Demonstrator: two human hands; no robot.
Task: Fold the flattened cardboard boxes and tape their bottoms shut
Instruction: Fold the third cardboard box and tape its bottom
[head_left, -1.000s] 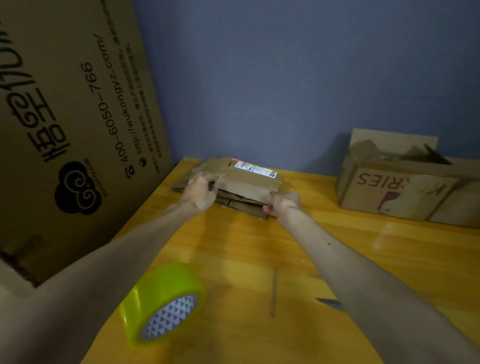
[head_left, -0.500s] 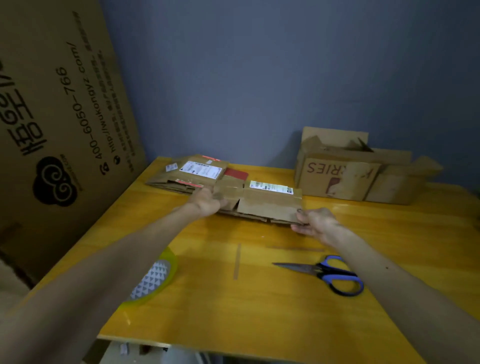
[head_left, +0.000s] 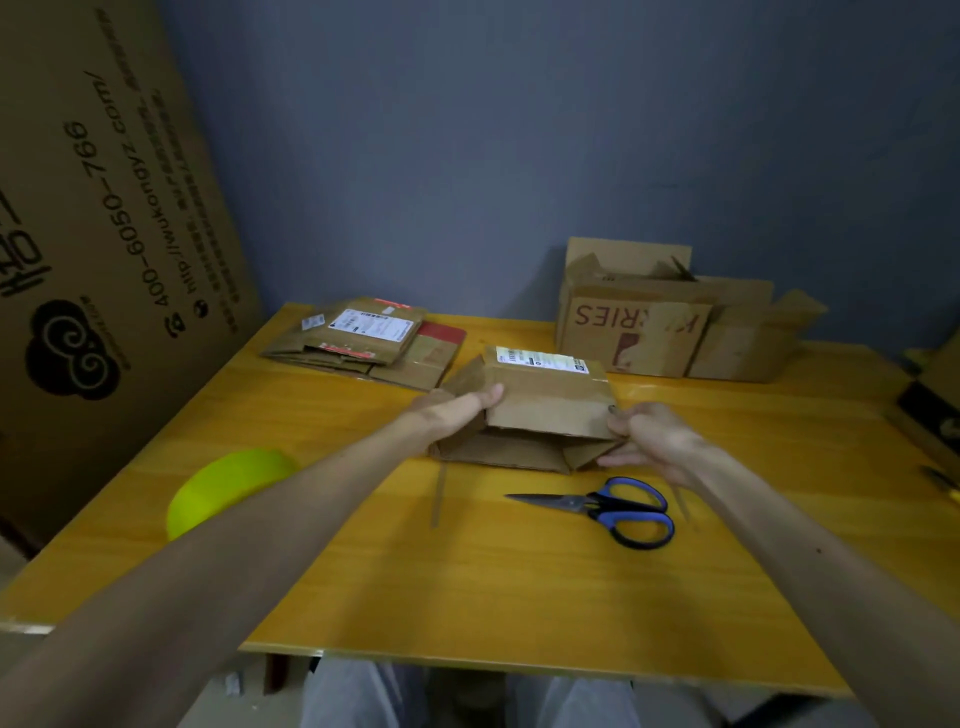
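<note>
Cardboard box (head_left: 545, 400) looks light and stiff; left hand (head_left: 457, 413) grips its left edge, right hand (head_left: 644, 436) seemingly pinches its right corner.

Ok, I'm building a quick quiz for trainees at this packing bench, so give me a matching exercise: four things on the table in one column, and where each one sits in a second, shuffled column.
Things
1. scissors
2. tape roll
3. stack of flattened boxes
4. labelled box

Places
A. gripped between the left hand and right hand
B. far left corner of the table
C. left side of the table, partly hidden by the left forearm
D. lying flat, just nearer than the held box

Pairs: 1-D, 2-C, 3-B, 4-A
</note>
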